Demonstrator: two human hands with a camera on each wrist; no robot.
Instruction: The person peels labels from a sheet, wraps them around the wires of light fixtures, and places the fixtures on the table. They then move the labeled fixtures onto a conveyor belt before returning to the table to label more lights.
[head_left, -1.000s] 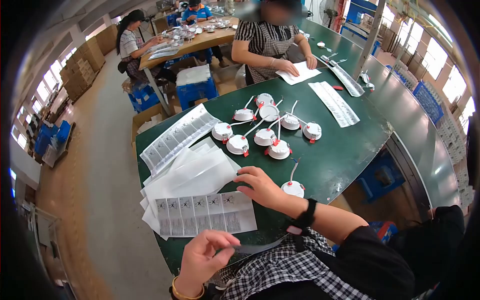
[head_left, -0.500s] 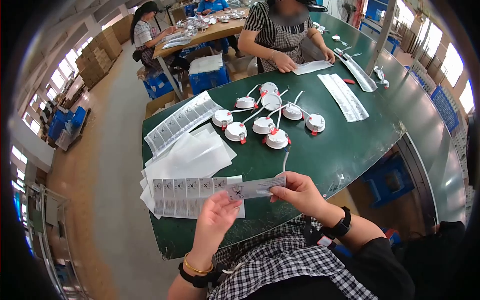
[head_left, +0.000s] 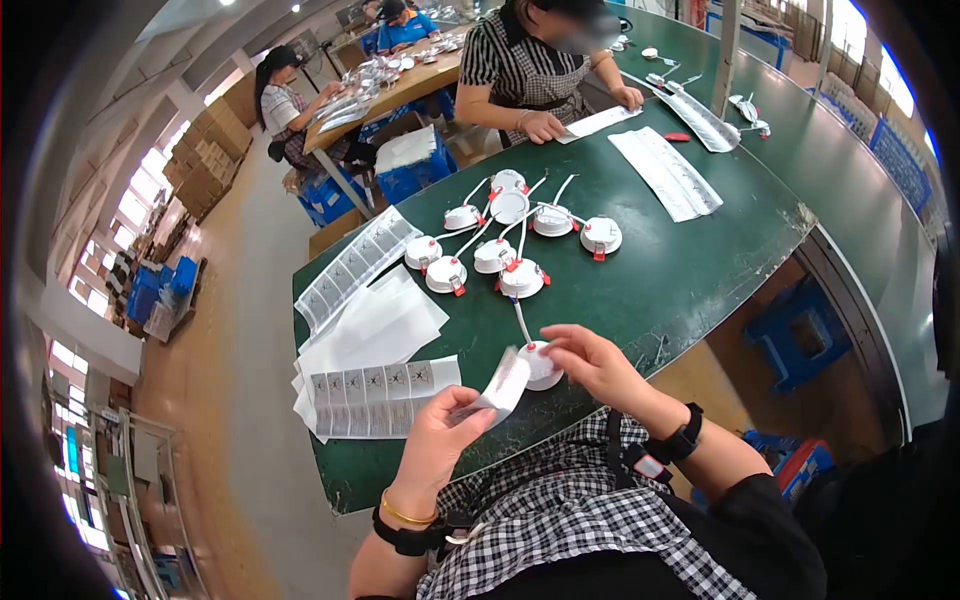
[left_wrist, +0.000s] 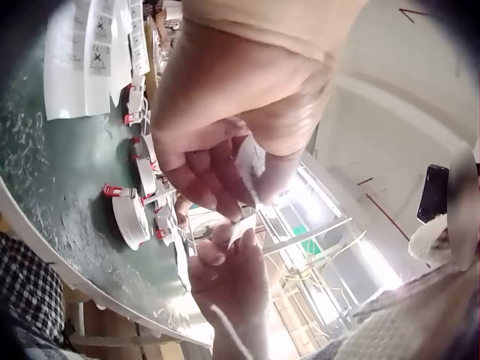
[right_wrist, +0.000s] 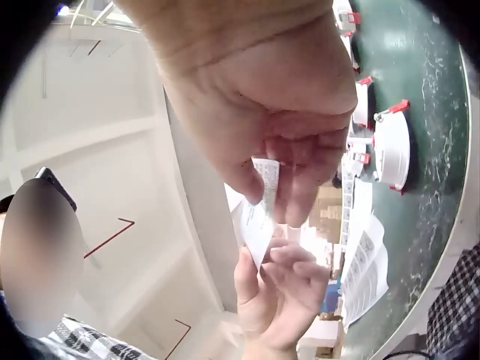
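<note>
In the head view my left hand [head_left: 435,440] pinches a small printed label strip [head_left: 503,385], which stands bent up from its fingers. My right hand [head_left: 600,372] is just right of the strip over a white round lamp [head_left: 542,372]. The right wrist view shows my right hand [right_wrist: 277,127] gripping the label [right_wrist: 257,225] between thumb and fingers, with my left hand [right_wrist: 277,296] pinching its lower end. From the left wrist, my left hand [left_wrist: 240,112] holds the label [left_wrist: 251,159], and my right hand [left_wrist: 232,285] pinches its other end.
Several white lamps [head_left: 523,278] with red clips lie mid-table. Printed label sheets [head_left: 372,398] and plain sheets [head_left: 375,325] lie at left; another sheet [head_left: 668,172] is farther back. Across the green table [head_left: 690,290], a person [head_left: 530,70] handles a white strip.
The strip was stretched flat between both hands and is now bent upright. My right hand has moved slightly, uncovering the near lamp. The person across has shifted their strip.
</note>
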